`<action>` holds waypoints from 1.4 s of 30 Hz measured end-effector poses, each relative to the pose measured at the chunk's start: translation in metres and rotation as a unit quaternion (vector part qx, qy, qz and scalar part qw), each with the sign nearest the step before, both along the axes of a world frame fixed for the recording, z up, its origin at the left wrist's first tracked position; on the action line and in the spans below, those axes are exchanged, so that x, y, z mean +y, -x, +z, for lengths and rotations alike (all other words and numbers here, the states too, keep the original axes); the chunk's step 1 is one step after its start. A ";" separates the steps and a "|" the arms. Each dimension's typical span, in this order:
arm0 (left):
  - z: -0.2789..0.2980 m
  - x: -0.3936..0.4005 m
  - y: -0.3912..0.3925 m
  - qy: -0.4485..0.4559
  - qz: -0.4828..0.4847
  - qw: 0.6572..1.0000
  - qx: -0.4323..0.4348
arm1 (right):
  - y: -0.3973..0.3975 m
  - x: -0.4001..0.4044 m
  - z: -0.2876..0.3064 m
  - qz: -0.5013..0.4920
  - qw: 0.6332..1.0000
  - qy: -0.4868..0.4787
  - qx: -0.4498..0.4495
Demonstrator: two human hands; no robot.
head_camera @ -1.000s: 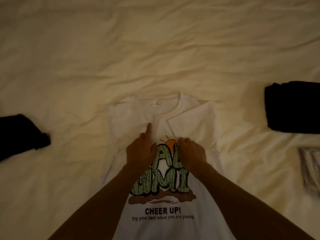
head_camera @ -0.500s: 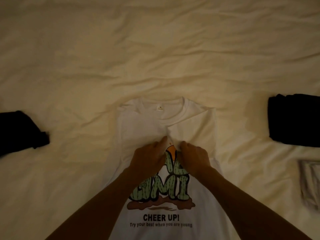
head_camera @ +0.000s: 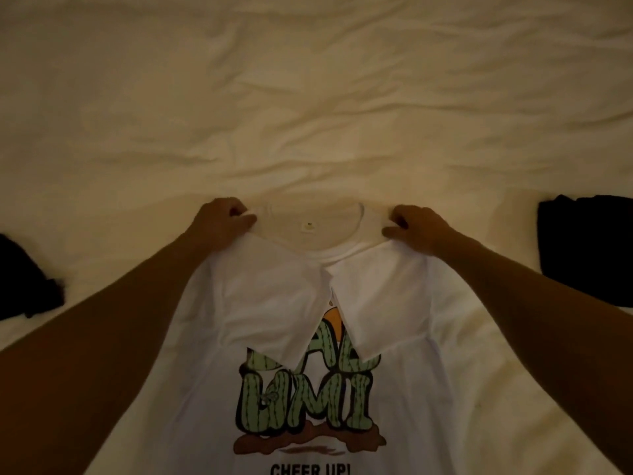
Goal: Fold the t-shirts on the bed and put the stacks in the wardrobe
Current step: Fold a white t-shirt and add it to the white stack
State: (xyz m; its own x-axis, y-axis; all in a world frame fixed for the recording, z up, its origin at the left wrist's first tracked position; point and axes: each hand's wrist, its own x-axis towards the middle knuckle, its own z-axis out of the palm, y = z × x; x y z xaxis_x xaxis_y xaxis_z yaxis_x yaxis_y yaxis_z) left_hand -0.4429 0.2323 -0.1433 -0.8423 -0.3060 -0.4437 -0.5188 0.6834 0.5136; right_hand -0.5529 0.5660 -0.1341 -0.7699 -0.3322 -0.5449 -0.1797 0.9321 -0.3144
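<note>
So the white graphic t-shirt [head_camera: 308, 389] is laid face up on the bed [head_camera: 308, 97], long axis toward the viewer, each shoulder pinched by curled fingers of the left hand [head_camera: 224, 219] and right hand [head_camera: 416, 226], equally near, hem probably folded next.

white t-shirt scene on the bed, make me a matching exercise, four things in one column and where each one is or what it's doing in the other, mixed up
Things:
1. left hand
2. right hand
3. folded dark garment
4. neck label

Places or states:
A. at the right edge of the bed sheet
B. inside the collar, between the two hands
C. pinches the white t-shirt at the shoulder left of the collar
D. pinches the shoulder right of the collar

Pairs: 1-C, 2-D, 3-A, 4-B
</note>
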 end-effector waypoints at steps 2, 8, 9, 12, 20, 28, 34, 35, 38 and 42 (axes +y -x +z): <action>0.000 0.002 0.000 -0.007 -0.004 0.997 0.071 | -0.002 0.003 -0.002 -0.002 0.999 0.030 0.029; 0.003 0.002 0.029 0.017 -0.084 0.971 0.221 | 0.005 0.039 0.000 -0.056 0.990 0.054 0.116; 0.004 0.002 0.037 0.032 -0.095 0.968 0.229 | 0.006 0.042 0.000 -0.060 0.990 0.048 0.122; 0.004 0.009 0.044 0.062 -0.063 0.974 0.207 | -0.007 0.047 -0.003 0.013 0.961 -0.015 0.276; -0.014 0.022 0.003 0.001 0.073 0.981 0.178 | -0.093 0.018 -0.024 0.145 0.943 0.029 0.298; -0.006 0.023 0.007 0.006 0.071 0.985 0.155 | -0.092 0.013 -0.023 0.073 0.964 0.088 0.240; 0.008 0.019 0.031 -0.007 0.073 0.987 0.140 | -0.001 0.039 -0.007 -0.047 0.977 -0.099 0.183; 0.010 0.021 0.032 -0.007 0.064 0.990 0.126 | 0.005 0.042 -0.007 -0.049 0.982 -0.100 0.153; 0.011 0.026 0.032 0.004 0.046 0.994 0.101 | 0.014 0.048 -0.009 -0.063 0.995 -0.044 0.064; 0.015 0.026 0.035 0.045 0.031 0.995 0.080 | 0.015 0.045 -0.007 -0.061 0.996 -0.006 0.072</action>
